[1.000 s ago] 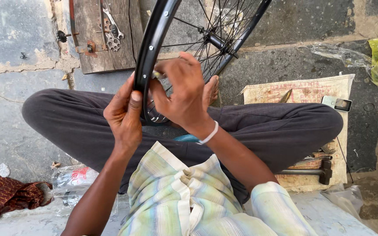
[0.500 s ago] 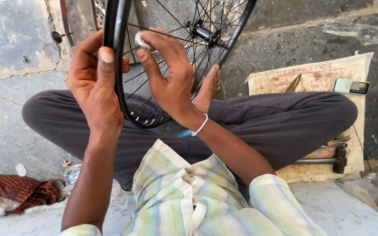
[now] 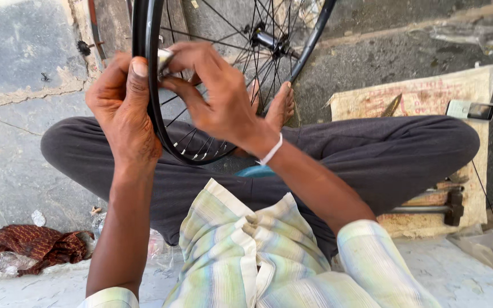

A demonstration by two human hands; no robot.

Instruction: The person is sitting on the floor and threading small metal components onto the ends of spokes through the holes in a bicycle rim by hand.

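Observation:
A black bicycle wheel rim (image 3: 309, 43) with thin spokes and a silver hub (image 3: 266, 39) stands upright over my crossed legs. My left hand (image 3: 122, 111) grips the rim's left side, thumb pressed along its outer edge. My right hand (image 3: 212, 97) reaches through to the inner side of the rim and pinches a small silver metal tool (image 3: 164, 59) against a spoke end. A white band circles my right wrist. My bare feet (image 3: 281, 105) show behind the spokes.
A phone (image 3: 470, 110) lies on a worn sack (image 3: 423, 94) at the right, with a hammer (image 3: 429, 208) below my knee. A brown rag (image 3: 32, 245) lies at the lower left on the stone floor. A wooden board (image 3: 95, 28) leans at the back.
The wheel and both hands have shifted left and closer to the camera. My left hand has slid up the rim, and my right hand now holds the silver tool at the rim.

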